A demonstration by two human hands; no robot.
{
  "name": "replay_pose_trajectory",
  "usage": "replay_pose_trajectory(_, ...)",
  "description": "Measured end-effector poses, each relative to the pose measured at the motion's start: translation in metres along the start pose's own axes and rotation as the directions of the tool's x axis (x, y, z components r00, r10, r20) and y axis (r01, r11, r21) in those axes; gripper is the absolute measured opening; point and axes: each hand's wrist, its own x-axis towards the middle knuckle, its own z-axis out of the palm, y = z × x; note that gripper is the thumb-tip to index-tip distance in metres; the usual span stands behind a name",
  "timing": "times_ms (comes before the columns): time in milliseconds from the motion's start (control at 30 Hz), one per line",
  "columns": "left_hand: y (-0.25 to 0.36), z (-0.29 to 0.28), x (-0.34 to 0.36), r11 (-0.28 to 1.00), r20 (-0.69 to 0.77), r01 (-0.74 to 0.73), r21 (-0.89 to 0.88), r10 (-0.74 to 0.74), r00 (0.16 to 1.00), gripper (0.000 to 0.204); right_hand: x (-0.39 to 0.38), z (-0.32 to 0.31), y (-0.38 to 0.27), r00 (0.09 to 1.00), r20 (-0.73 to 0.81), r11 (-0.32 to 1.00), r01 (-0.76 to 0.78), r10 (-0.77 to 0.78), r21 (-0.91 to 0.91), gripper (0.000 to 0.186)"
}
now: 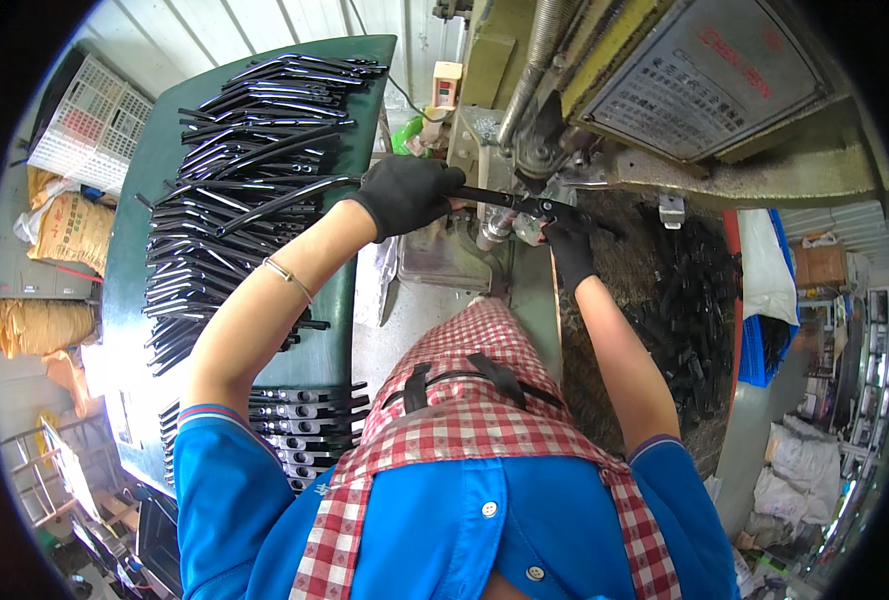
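A long bent black metal tube (490,197) crosses in front of the machine (485,130). My left hand (412,195), in a black glove, is closed around its middle, and the tube's bent end reaches left over the table. At the tube's right end sits a black fitting (560,212), close to the machine's round metal tooling (495,230). My right hand (572,252), also in a black glove, holds this fitting from below, its fingertips partly hidden. Whether the fitting touches the tooling I cannot tell.
Many similar bent black tubes (235,185) lie piled on the green table (337,300) at left. Flat metal parts with holes (305,425) are lined up nearer me. Loose black parts (700,330) fill a bin at right. The machine's heavy arm (805,175) overhangs the far right.
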Motion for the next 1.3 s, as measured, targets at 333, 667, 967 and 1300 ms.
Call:
replay_pose_trajectory(333, 0.031, -0.012, 0.008, 0.999, 0.051, 0.039, 0.0, -0.039, 0.998, 0.036, 0.045, 0.023, -0.032, 0.986, 0.123, 0.51, 0.049, 0.113, -0.859, 0.044)
replay_pose_trajectory(667, 0.026, 0.006, -0.197, 0.918, 0.208, 0.362, -0.162, -0.327, 0.922, 0.022, 0.057, 0.032, 0.003, 0.997, 0.057, 0.656, 0.009, 0.053, -0.755, 0.032)
replay_pose_trajectory(967, 0.055, 0.057, -0.385, 0.459, -0.148, 0.876, -0.149, -0.886, 0.44, 0.022, 0.073, -0.001, 0.029, 0.98, 0.172, 0.982, -0.127, 0.102, 0.143, 0.016)
replay_pose_trajectory(1300, -0.005, 0.054, -0.409, 0.448, -0.209, 0.883, 0.141, -0.858, 0.469, 0.034, 0.01, -0.013, -0.116, 0.921, 0.389, 0.767, -0.263, 0.018, 0.586, 0.018)
